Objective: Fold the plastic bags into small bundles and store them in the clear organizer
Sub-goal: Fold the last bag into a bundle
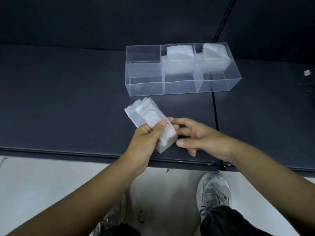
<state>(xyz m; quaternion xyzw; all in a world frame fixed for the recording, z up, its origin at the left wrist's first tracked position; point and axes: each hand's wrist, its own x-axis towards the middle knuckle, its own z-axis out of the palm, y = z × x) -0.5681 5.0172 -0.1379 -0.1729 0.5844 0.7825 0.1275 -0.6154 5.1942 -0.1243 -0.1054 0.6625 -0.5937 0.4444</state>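
A folded translucent plastic bag (pixel 148 116) is held above the dark shelf, thumb on top, by my left hand (pixel 145 142), which grips its lower half. My right hand (pixel 199 135) is just to the right, fingers spread and relaxed, its fingertips touching the bag's right edge. Farther back stands the clear organizer (pixel 144 86) with three compartments in a row. A folded bag bundle (pixel 179 63) fills the middle compartment and another bundle (pixel 214 55) sits in the right one. The left compartment holds nothing.
The dark shelf (pixel 68 99) has a front lip near my wrists and a seam with a slotted upright (pixel 215 116) right of my hands. A small white object (pixel 307 72) lies at the far right. My shoe (pixel 213 189) stands on the pale floor below.
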